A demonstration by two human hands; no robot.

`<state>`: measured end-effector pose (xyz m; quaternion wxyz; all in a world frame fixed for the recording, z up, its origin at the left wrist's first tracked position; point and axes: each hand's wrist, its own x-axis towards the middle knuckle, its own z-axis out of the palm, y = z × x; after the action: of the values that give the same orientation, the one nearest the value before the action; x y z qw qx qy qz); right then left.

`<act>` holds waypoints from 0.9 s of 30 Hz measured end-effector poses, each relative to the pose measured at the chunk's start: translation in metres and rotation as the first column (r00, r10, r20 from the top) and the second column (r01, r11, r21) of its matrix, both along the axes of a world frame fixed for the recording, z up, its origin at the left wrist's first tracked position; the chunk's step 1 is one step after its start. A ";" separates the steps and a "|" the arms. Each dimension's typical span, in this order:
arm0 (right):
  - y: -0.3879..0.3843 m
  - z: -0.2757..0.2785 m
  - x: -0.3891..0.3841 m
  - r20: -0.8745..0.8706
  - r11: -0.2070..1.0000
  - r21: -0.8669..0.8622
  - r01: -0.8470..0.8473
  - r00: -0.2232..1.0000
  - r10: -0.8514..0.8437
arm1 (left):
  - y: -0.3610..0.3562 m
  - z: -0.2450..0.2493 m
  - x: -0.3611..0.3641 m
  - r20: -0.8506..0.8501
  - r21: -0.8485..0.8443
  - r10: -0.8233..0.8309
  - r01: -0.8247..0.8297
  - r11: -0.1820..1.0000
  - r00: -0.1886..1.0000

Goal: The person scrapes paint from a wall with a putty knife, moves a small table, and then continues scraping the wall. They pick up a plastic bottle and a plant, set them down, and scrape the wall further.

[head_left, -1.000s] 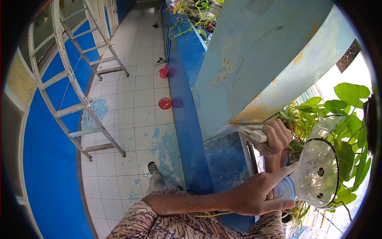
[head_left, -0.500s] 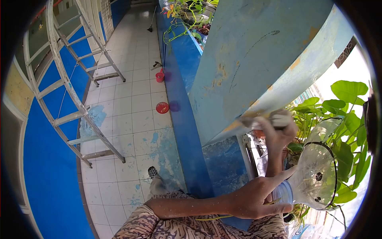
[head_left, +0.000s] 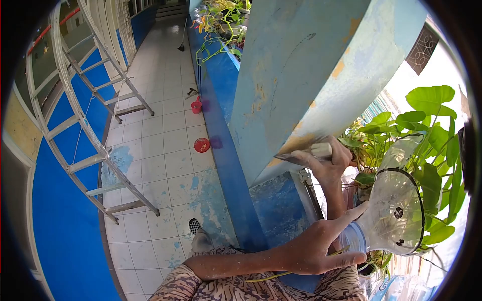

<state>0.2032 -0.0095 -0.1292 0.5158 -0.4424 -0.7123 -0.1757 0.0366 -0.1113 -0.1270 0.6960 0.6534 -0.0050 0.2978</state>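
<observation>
My right hand (head_left: 331, 160) is closed round what looks like a scraper with a pale handle (head_left: 321, 149). Its working end is blurred against the lower edge of the light-blue painted column (head_left: 286, 75), where brownish and orange patches show. Across the front, my left arm reaches from the left. My left hand (head_left: 321, 246) grips the narrow end of a cut clear plastic bottle (head_left: 386, 220), thumb on one side and index finger stretched along the other. A black band rings the bottle's wide part. My right forearm passes partly behind my left hand.
An aluminium stepladder (head_left: 75, 120) stands on the tiled floor (head_left: 155, 165), with paint flakes scattered near my foot. A red pail (head_left: 196, 105) and red lid (head_left: 202, 145) lie beside the blue low wall (head_left: 221, 165). Leafy plants (head_left: 432, 130) crowd the right.
My right hand has shifted left and slightly down along the column's edge with the tool. My left hand keeps its grip on the bottle. The whole view has tilted slightly.
</observation>
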 end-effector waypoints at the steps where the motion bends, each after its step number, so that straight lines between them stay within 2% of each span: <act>1: 0.002 -0.004 0.002 -0.041 1.000 -0.009 -0.012 0.999 0.011 | -0.001 0.002 0.000 -0.004 -0.005 -0.003 0.003 1.000 1.000; 2: 0.006 -0.007 0.011 -0.270 0.999 0.040 -0.013 0.963 0.024 | -0.001 0.002 0.000 -0.011 0.001 -0.005 0.005 1.000 1.000; 3: 0.008 0.000 0.014 -0.276 0.999 0.046 -0.015 0.961 0.027 | -0.001 0.001 0.000 -0.012 0.011 0.012 -0.012 1.000 1.000; 4: 0.009 0.009 0.015 -0.501 0.997 0.045 -0.059 0.862 0.074 | -0.002 -0.001 0.001 -0.013 0.019 0.031 -0.031 0.999 0.999; 5: 0.010 0.015 0.015 -0.695 0.993 0.054 -0.103 0.711 0.112 | -0.004 -0.006 0.005 -0.018 0.024 0.034 -0.034 0.999 0.999; 7: 0.008 0.008 0.004 -0.694 0.995 0.040 -0.089 0.714 0.092 | -0.008 -0.014 0.017 0.197 0.071 0.184 -0.202 0.977 0.963; 9: 0.004 -0.004 -0.008 -0.324 0.997 0.075 0.000 0.946 0.024 | -0.008 -0.013 0.020 0.219 0.075 0.193 -0.213 0.974 0.957; 10: -0.002 0.001 -0.012 -0.173 0.994 0.081 0.067 0.984 -0.052 | -0.008 -0.012 0.020 0.233 0.076 0.199 -0.222 0.972 0.952; 11: -0.002 0.007 -0.009 -0.176 0.994 0.080 0.070 0.983 -0.055 | -0.007 -0.012 0.020 0.229 0.076 0.197 -0.219 0.973 0.953; 13: 0.003 0.020 -0.006 -0.437 0.992 0.129 -0.011 0.897 0.067 | -0.005 -0.011 0.016 0.164 0.141 0.199 -0.222 0.965 0.966; 14: 0.000 0.031 -0.012 -0.652 0.999 0.045 -0.024 0.757 0.048 | -0.004 -0.010 0.013 0.165 0.142 0.203 -0.227 0.963 0.965; 15: 0.000 0.030 -0.013 -0.649 0.998 0.045 -0.032 0.759 0.054 | -0.004 -0.008 0.009 0.100 0.104 0.151 -0.161 0.981 0.983; 16: 0.000 0.026 -0.014 -0.541 0.999 0.052 -0.013 0.840 0.039 | -0.003 -0.007 0.008 0.037 0.063 0.096 -0.098 0.993 0.995; 17: 0.001 0.022 -0.013 -0.423 0.998 0.063 0.005 0.906 0.023 | -0.002 -0.007 0.011 0.043 0.066 0.106 -0.108 0.992 0.993; 18: 0.002 0.020 -0.014 -0.066 0.983 0.180 0.049 0.997 -0.038 | -0.005 -0.008 0.016 0.112 0.087 0.150 -0.161 0.983 0.982; 19: -0.001 0.020 -0.014 -0.068 0.983 0.175 0.050 0.997 -0.039 | -0.008 -0.009 0.019 0.176 0.104 0.187 -0.207 0.973 0.966; 21: -0.007 0.027 -0.020 0.060 0.998 0.057 0.018 0.998 -0.022 | -0.007 -0.006 0.018 0.136 0.125 0.177 -0.194 0.973 0.975; 23: -0.003 0.028 -0.023 0.033 0.994 0.111 -0.006 0.999 0.002 | -0.008 -0.007 0.015 0.094 0.149 0.172 -0.185 0.971 0.981; 25: -0.001 0.020 -0.028 -0.364 0.999 0.022 -0.039 0.930 0.044 | -0.012 -0.012 0.019 0.203 0.076 0.223 -0.243 0.967 0.953; 27: 0.006 0.000 -0.027 -0.353 0.999 0.024 -0.036 0.935 0.043 | -0.013 -0.013 0.019 0.199 0.067 0.222 -0.239 0.969 0.955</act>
<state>0.1761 -0.0037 -0.1292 0.6426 -0.4480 -0.6152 -0.0890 0.0556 -0.1244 -0.1400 0.6226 0.6489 -0.0085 0.4373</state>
